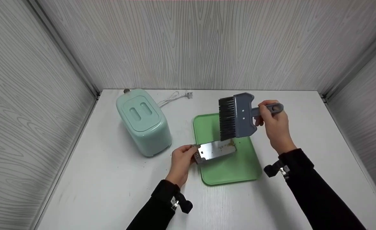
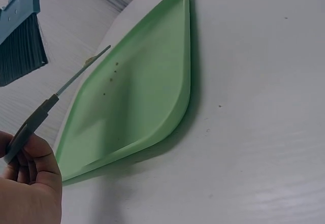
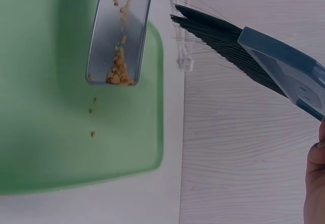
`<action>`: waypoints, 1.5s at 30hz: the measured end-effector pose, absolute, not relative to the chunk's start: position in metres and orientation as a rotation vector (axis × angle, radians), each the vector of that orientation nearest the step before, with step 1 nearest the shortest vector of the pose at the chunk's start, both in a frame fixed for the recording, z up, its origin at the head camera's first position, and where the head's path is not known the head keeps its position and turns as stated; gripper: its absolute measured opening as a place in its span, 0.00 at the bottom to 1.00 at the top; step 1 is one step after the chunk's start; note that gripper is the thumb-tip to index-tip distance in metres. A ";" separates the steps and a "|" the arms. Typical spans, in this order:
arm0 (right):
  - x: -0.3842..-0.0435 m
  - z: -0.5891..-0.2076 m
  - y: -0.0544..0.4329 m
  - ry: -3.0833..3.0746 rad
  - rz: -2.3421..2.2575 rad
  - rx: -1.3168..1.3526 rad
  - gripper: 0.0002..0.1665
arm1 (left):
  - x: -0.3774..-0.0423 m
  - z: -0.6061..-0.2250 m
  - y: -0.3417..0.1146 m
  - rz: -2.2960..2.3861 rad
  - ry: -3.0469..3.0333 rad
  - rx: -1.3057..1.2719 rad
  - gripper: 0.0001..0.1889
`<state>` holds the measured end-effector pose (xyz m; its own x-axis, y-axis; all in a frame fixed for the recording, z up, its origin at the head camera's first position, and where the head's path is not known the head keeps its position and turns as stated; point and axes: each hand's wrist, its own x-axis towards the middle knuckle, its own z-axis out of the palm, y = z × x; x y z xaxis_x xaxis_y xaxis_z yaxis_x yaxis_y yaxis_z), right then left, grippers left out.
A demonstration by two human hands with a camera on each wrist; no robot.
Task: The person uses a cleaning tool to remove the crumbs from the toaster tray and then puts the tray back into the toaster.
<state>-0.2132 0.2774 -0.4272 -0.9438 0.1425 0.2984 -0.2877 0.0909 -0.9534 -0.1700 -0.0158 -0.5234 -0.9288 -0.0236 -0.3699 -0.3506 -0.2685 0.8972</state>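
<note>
My left hand [image 1: 181,162] pinches the end of a shiny metal crumb tray [image 1: 214,150], which it holds above a green tray [image 1: 231,174]. Brown crumbs [image 3: 119,71] are heaped at the crumb tray's far end and trail along its surface. A few more crumbs [image 3: 93,133] lie on the green tray. My right hand [image 1: 276,127] grips the grey handle of a wide hand brush [image 1: 245,115]. Its black bristles [image 1: 227,118] point left, over the far end of the crumb tray in the head view. From the right wrist view, the bristles stand apart from the crumbs.
To the left stands a mint-green toaster [image 1: 149,134] with a lid over its top. Its white cord and plug [image 1: 188,95] lie behind it near the back wall [image 1: 200,44]. Side walls border the white table [image 1: 111,188] at left and right.
</note>
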 end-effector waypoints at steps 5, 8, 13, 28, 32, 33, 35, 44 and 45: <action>-0.209 -0.428 0.264 -2.033 2.037 0.231 0.19 | -0.170 -0.522 -0.016 2.306 1.735 -0.451 0.15; -0.207 -0.429 0.256 -2.051 2.075 0.259 0.19 | -0.169 -0.521 -0.016 2.309 1.725 -0.450 0.15; -0.206 -0.432 0.242 -2.057 2.122 0.267 0.19 | -0.169 -0.520 -0.015 2.304 1.737 -0.443 0.15; -0.206 -0.449 0.229 -2.175 2.144 0.314 0.21 | -0.169 -0.519 -0.013 2.316 1.748 -0.438 0.13; -0.207 -0.451 0.232 -2.218 2.101 0.313 0.21 | -0.169 -0.520 -0.013 2.320 1.736 -0.431 0.12; -0.208 -0.452 0.233 -2.226 2.092 0.310 0.21 | -0.169 -0.520 -0.013 2.320 1.734 -0.433 0.12; -0.208 -0.453 0.235 -2.244 2.072 0.308 0.22 | -0.169 -0.520 -0.013 2.322 1.730 -0.431 0.12; -0.209 -0.454 0.250 -2.305 1.989 0.259 0.23 | -0.171 -0.521 -0.012 2.337 1.714 -0.439 0.13; -0.209 -0.454 0.252 -2.308 1.979 0.247 0.23 | -0.171 -0.521 -0.013 2.338 1.713 -0.442 0.13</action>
